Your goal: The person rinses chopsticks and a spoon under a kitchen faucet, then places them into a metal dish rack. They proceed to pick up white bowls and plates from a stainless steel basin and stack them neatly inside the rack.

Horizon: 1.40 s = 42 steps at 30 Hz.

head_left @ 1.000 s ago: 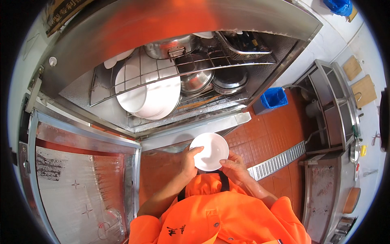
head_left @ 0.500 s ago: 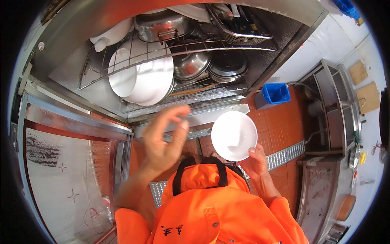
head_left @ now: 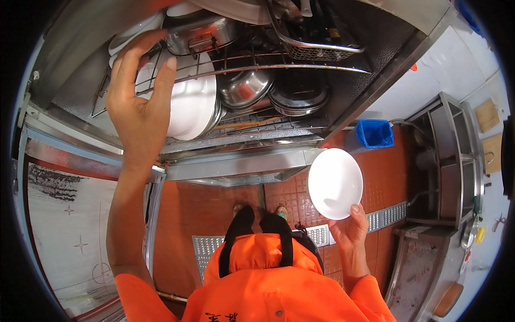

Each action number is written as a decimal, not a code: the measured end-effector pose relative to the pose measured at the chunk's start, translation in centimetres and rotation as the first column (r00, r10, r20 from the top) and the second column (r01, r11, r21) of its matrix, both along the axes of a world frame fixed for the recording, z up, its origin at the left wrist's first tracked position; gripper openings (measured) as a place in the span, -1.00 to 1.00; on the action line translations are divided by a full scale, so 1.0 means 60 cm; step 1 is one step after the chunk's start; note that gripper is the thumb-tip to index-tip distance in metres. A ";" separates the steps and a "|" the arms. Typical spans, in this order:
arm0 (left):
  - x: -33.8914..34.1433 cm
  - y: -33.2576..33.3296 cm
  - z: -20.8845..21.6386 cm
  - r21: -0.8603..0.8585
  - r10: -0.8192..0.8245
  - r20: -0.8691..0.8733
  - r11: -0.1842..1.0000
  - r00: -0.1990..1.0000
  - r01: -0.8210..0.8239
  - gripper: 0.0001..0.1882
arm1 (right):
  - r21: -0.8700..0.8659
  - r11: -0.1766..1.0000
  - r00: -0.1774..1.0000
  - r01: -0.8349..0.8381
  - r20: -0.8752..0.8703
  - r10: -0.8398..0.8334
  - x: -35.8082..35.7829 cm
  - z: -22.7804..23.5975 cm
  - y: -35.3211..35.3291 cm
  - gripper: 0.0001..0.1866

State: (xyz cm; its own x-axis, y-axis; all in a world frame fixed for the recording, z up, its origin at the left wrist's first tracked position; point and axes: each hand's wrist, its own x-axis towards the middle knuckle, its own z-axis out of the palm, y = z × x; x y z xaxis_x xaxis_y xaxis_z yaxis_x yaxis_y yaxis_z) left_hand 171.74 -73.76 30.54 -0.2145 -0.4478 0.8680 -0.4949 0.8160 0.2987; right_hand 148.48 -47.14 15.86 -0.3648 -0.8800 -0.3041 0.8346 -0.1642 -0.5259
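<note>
Over the red-brown tiled floor point(head_left: 185, 214), one round white bowl point(head_left: 335, 180) is gripped at its near rim by the right hand point(head_left: 351, 229), thumb on the edge. Raised to the steel wire rack point(head_left: 300, 66), the left hand point(head_left: 138, 110) has its fingers and thumb apart; whether it touches the white dishes point(head_left: 140, 27) beside it, I cannot tell. One steel pot point(head_left: 185, 40) and one wire-mesh basket point(head_left: 322, 52) sit above two round steel vessels point(head_left: 247, 88) and large stacked white bowls point(head_left: 192, 104), too overlapped to count.
</note>
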 end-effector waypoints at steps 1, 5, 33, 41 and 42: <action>-0.002 -0.008 0.002 -0.035 -0.008 0.011 0.999 1.000 0.008 -0.71 | 0.012 1.000 1.000 0.008 0.010 -0.008 -0.003 -0.007 0.001 -0.28; 0.009 -0.045 0.014 -0.135 -0.026 0.049 0.990 0.998 0.033 -0.70 | 0.051 0.998 0.998 0.045 0.049 -0.048 0.000 -0.016 0.008 -0.29; 0.070 0.131 -0.064 0.566 -0.207 -0.825 -0.315 0.526 0.762 -0.34 | -0.092 0.895 0.879 -0.436 -0.259 0.402 0.129 0.150 -0.118 -0.34; 0.129 0.167 -0.078 0.421 0.161 -0.888 -0.091 0.431 0.902 -0.49 | 0.114 0.818 0.223 -0.564 -0.933 0.283 0.133 0.233 -0.184 -0.41; 0.136 0.175 -0.071 0.408 0.208 -0.892 -0.013 0.401 0.913 -0.47 | 0.120 0.833 0.066 -0.540 -0.981 0.184 0.132 0.251 -0.195 -0.45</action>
State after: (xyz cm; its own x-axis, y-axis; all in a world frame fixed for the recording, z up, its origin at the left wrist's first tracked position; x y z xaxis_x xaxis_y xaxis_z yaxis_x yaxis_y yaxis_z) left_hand 179.87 -63.26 26.27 -0.4313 -0.8878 -0.1608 0.5684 -0.4057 0.7158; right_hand 156.41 -58.84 30.91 0.1965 -0.9587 0.2055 -0.2973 -0.2579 -0.9193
